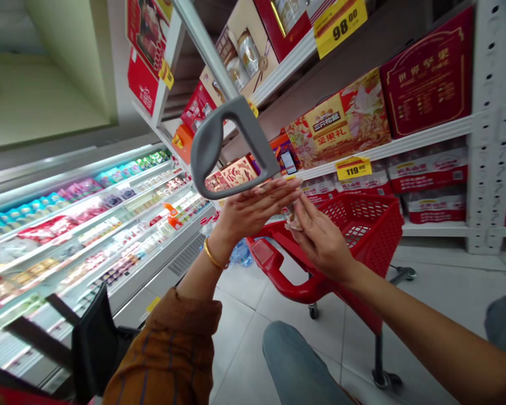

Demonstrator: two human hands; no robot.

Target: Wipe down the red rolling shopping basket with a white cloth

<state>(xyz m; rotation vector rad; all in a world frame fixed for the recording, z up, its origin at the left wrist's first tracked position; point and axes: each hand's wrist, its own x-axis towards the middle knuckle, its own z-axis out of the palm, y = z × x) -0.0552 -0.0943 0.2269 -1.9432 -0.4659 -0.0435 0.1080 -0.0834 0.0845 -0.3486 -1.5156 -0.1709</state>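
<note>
My left hand, with a gold bangle on the wrist, is raised palm up with the fingers stretched flat, just under a grey loop handle on a metal bar. My right hand meets its fingertips and pinches a small pale crumpled thing that I cannot make out. Behind both hands stands a red shopping cart whose red handle points toward me.
An open refrigerated case with rows of packaged goods runs along the left. Shelves of gift boxes with yellow price tags fill the right. My knees in blue jeans are low in view, and a black frame is at lower left.
</note>
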